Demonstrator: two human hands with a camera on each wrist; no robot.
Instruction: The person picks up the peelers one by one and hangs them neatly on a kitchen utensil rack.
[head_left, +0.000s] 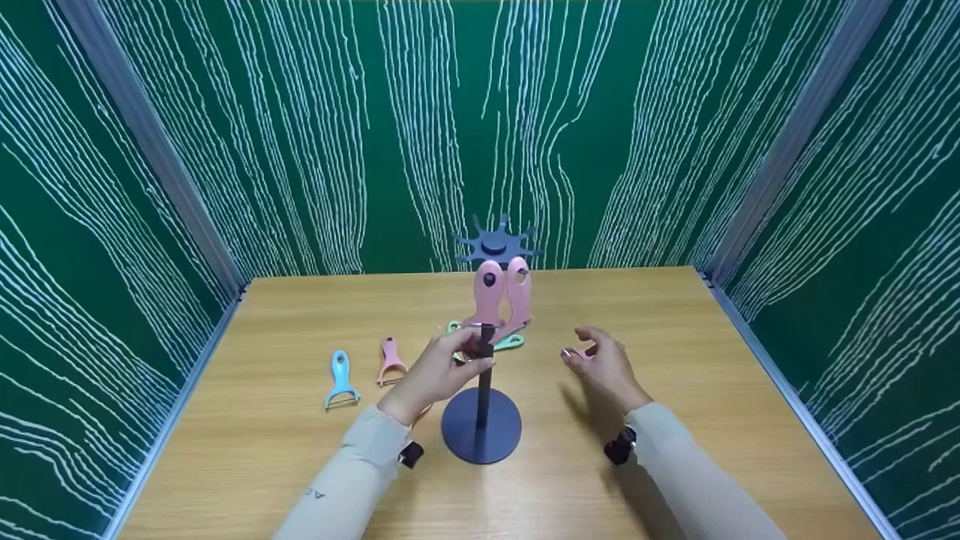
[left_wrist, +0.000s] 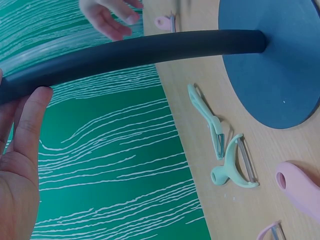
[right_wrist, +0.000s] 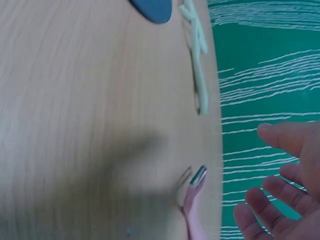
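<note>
My left hand (head_left: 442, 375) grips the dark upright pole (left_wrist: 150, 54) of a stand between thumb and fingers. Its round base (head_left: 480, 435) rests on the table, and a spoked hook wheel (head_left: 495, 244) tops it. Two pink peelers (head_left: 488, 296) hang from the wheel on the near side, just above this hand. To the right of the stand, my right hand (head_left: 604, 367) hovers with spread, slightly bent fingers. Below it a pink peeler (right_wrist: 191, 210) lies on the table, apart from the fingers in the right wrist view.
On the table's left side lie a blue peeler (head_left: 340, 369) and another pink peeler (head_left: 389, 352). Behind the pole are two light green peelers (left_wrist: 232, 165), partly hidden in the head view. Green walls with white lines (head_left: 300, 135) enclose the wooden table (head_left: 285, 315).
</note>
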